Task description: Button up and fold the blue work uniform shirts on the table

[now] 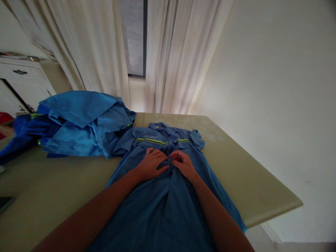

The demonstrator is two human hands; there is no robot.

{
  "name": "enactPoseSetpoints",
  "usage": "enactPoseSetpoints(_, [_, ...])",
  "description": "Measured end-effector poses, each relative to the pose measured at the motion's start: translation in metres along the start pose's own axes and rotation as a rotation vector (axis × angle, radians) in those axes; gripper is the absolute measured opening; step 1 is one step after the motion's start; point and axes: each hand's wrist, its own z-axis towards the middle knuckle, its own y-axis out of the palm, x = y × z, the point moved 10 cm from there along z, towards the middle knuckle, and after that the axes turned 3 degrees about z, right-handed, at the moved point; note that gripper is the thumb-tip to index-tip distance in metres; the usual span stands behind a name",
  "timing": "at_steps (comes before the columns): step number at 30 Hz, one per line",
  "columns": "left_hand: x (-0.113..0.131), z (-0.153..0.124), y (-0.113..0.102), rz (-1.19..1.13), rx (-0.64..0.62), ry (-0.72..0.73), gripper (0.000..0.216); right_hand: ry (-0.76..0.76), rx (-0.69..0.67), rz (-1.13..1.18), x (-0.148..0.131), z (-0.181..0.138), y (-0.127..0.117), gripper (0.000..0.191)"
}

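Note:
A blue short-sleeved work shirt lies front up on the table, collar at the far end, with a yellow-green stripe across the chest and lettering above it. My left hand rests on the shirt just left of the button placket, its fingers bent and pinching the cloth edge. From the other side my right hand closes thumb and fingers on the placket. Both hands nearly meet at the middle of the chest. A button shows just below them; whatever lies between the fingertips is hidden.
A heap of blue garments sits at the table's back left. The table ends at a corner on the right, near the wall. A dark flat object lies at the left edge. Curtains hang behind, and a white cabinet stands back left.

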Motion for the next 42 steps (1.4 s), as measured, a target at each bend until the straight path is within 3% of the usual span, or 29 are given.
enactPoseSetpoints(4, [-0.005, 0.004, 0.011, -0.028, -0.063, 0.016, 0.018, -0.029, -0.009, -0.099, -0.009, -0.005, 0.002, 0.014])
enactPoseSetpoints(11, [-0.007, 0.003, 0.013, 0.012, -0.054, 0.008, 0.014, -0.202, -0.001, -0.596, -0.034, -0.014, 0.017, 0.005])
enactPoseSetpoints(23, [-0.005, 0.003, 0.012, 0.025, -0.031, 0.05, 0.018, -0.202, 0.034, -0.693, -0.033, -0.016, 0.012, 0.005])
enactPoseSetpoints(34, [-0.005, 0.002, 0.015, 0.049, -0.042, 0.076, 0.016, -0.214, -0.021, -0.737, -0.026, -0.014, 0.02, 0.011])
enactPoseSetpoints(42, [-0.012, 0.005, 0.009, -0.04, -0.042, -0.01, 0.01, -0.191, 0.043, -0.746, -0.032, -0.013, 0.016, 0.008])
